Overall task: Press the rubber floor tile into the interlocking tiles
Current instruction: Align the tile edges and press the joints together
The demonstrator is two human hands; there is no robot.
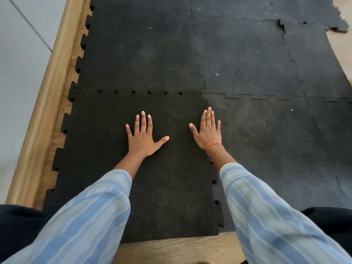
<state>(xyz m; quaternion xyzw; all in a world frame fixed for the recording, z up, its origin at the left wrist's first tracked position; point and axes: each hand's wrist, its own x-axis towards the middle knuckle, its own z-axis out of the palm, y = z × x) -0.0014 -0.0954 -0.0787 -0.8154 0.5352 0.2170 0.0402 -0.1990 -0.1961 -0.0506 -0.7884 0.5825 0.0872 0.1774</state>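
Note:
A dark black rubber floor tile (pixel 106 141) with puzzle-shaped edges lies on the floor in front of me. Its far edge meets another black tile (pixel 141 54), with small gaps showing along that seam. Its right edge meets a greyer worn tile (pixel 276 145). My left hand (pixel 143 137) lies flat on the near tile with fingers spread, holding nothing. My right hand (pixel 208 131), with an orange band at the wrist, lies flat with fingers together at the tile's right edge, over the seam.
More interlocked grey tiles (pixel 247 54) stretch ahead and to the right, one with a torn lifted corner (pixel 281 23). A wooden skirting strip (pixel 43 103) and pale wall run along the left. Bare wood floor (pixel 171 248) shows at the near edge.

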